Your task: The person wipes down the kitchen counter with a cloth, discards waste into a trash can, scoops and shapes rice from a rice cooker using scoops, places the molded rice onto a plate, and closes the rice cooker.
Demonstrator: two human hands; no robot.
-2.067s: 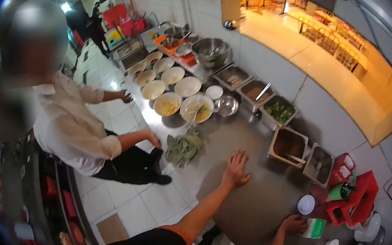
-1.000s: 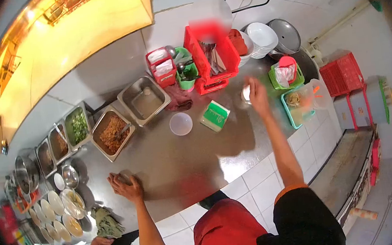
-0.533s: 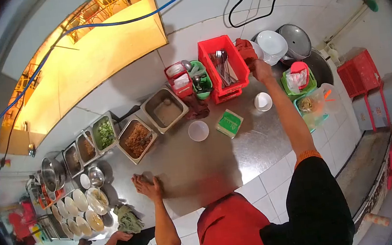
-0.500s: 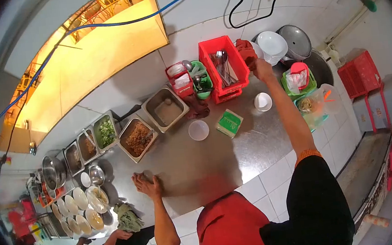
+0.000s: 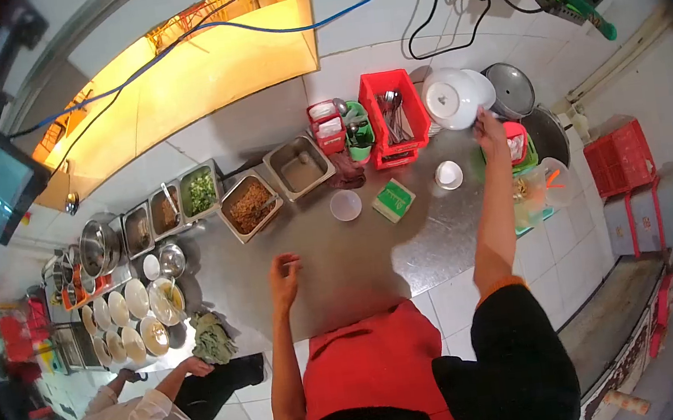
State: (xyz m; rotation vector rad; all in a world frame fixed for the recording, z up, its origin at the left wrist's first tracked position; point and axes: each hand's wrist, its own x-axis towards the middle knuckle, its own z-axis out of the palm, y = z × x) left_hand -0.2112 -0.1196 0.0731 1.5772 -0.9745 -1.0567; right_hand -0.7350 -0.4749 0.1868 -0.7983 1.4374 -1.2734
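My right hand [image 5: 490, 130] grips the edge of a white plate [image 5: 450, 99], tilted with its underside showing, beside a stack of white dishes [image 5: 479, 90]. Over the steel counter [image 5: 343, 267] is my left hand [image 5: 285, 274], its fingers partly curled; whether it holds anything is too small to tell. Between my hands lie a small white bowl [image 5: 345, 206] and a green and white packet [image 5: 394, 201]. Small white cups [image 5: 449, 175] stand nearer my right hand. The red cutlery bin [image 5: 396, 112] is left of the plate.
Steel food trays [image 5: 250, 206] line the wall side. Several bowls [image 5: 137, 299] stand at the far left, near a green-grey cloth [image 5: 213, 338] touched by a co-worker's hand [image 5: 196, 366]. A grey lidded pot [image 5: 510, 90] and a clear container [image 5: 556, 181] are on the right.
The plate is now in my right hand, tilted up from around the stack. My left hand has come off the counter, its fingers more curled. The view has shifted.
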